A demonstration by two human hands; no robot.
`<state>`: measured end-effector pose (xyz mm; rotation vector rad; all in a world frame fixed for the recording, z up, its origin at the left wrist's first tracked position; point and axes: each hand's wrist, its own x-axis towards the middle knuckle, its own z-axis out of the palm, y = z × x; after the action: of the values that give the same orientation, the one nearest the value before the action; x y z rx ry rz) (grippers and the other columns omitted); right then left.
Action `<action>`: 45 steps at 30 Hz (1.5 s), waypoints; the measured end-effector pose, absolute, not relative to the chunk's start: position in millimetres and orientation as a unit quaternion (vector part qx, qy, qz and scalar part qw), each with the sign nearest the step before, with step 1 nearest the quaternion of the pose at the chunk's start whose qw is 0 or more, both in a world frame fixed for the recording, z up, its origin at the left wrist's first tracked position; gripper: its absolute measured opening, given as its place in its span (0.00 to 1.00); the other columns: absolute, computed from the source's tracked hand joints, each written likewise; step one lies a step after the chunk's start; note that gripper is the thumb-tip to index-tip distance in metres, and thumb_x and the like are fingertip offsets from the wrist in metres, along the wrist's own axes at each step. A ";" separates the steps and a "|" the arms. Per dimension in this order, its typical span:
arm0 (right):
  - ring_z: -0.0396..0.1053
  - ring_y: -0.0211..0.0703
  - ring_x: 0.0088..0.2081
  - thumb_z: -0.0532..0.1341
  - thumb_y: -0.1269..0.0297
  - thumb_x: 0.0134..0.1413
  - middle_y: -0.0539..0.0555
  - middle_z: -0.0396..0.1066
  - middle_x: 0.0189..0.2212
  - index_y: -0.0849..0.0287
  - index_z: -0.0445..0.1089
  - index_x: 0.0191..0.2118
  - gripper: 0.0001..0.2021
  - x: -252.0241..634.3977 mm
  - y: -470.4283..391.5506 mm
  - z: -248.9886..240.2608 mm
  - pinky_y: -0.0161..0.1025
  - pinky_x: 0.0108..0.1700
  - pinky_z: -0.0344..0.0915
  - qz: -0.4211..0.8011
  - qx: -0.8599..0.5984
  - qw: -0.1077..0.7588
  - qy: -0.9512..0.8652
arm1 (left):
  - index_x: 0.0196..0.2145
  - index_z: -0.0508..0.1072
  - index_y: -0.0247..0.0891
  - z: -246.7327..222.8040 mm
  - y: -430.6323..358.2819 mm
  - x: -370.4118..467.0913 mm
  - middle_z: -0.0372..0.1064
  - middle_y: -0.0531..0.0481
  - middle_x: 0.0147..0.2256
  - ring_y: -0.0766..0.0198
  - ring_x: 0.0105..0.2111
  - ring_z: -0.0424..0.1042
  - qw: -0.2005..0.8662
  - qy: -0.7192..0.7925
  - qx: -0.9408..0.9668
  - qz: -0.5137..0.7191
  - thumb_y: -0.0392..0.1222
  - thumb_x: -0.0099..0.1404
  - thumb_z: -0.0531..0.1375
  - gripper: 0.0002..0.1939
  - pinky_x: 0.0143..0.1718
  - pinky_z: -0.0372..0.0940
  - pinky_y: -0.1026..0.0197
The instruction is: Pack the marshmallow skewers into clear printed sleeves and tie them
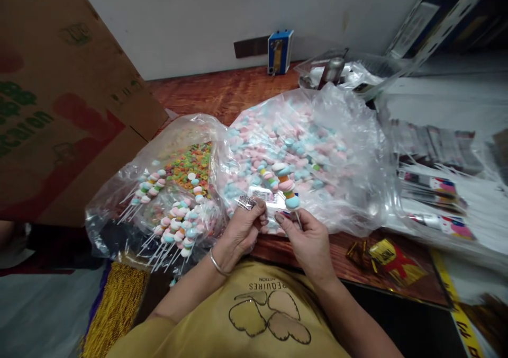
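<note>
My right hand (311, 241) pinches the white stick of a marshmallow skewer (286, 185), which stands nearly upright with pink, blue and white pieces and coloured rings between them. To its left, my left hand (246, 223) is closed on a printed clear wrapper (264, 195) with a barcode patch. Behind both hands spreads a large clear bag of pink and blue marshmallows (293, 130). Part of another skewer (269, 177) lies on that bag. Over on the left, several finished skewers (178, 225) rest on a bag of coloured cereal rings (190, 162), sticks pointing toward me.
A cardboard box (59, 98) stands at the left. Several stacked printed wrappers (432, 188) lie on white plastic at the right. A gold snack packet (397, 262) sits near the front edge of the wooden table (190, 98). A blue-and-white box (280, 52) stands against the wall.
</note>
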<state>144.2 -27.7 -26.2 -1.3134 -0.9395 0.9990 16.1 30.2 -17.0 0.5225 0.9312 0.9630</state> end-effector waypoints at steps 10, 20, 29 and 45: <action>0.66 0.39 0.28 0.70 0.48 0.53 0.50 0.72 0.25 0.59 0.75 0.30 0.18 149.0 -30.0 -18.6 0.38 0.32 0.71 0.423 -0.569 0.579 -0.402 | 0.29 0.70 0.35 -24.1 25.6 13.5 0.61 0.58 0.21 0.73 0.21 0.58 0.805 0.348 0.236 0.419 0.48 0.44 0.80 0.25 0.23 0.55 0.67; 0.71 0.40 0.27 0.60 0.56 0.65 0.50 0.74 0.25 0.59 0.80 0.36 0.15 193.0 -67.5 -3.8 0.32 0.29 0.67 0.300 -0.590 0.520 -0.539 | 0.23 0.65 0.35 -23.2 41.5 3.0 0.58 0.61 0.20 0.75 0.20 0.56 0.812 0.314 0.056 0.488 0.46 0.35 0.81 0.30 0.21 0.54 0.70; 0.78 0.40 0.29 0.60 0.67 0.64 0.50 0.81 0.33 0.56 0.82 0.46 0.13 203.5 -78.9 -8.2 0.28 0.33 0.72 0.255 -0.531 0.496 -0.638 | 0.23 0.66 0.34 -26.6 46.2 -6.4 0.58 0.61 0.19 0.77 0.19 0.55 0.827 0.266 0.082 0.489 0.46 0.37 0.81 0.28 0.21 0.54 0.71; 0.77 0.37 0.28 0.57 0.67 0.68 0.52 0.78 0.31 0.58 0.77 0.51 0.13 213.6 -86.0 2.1 0.29 0.31 0.68 0.121 -0.501 0.414 -0.750 | 0.27 0.70 0.35 -19.4 45.8 -15.9 0.66 0.57 0.27 0.77 0.19 0.58 0.821 0.257 0.190 0.474 0.47 0.41 0.80 0.26 0.19 0.54 0.72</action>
<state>213.6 -86.0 2.1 -1.2604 -1.8862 0.3036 -15.9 45.8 -19.4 0.4037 0.5461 1.0094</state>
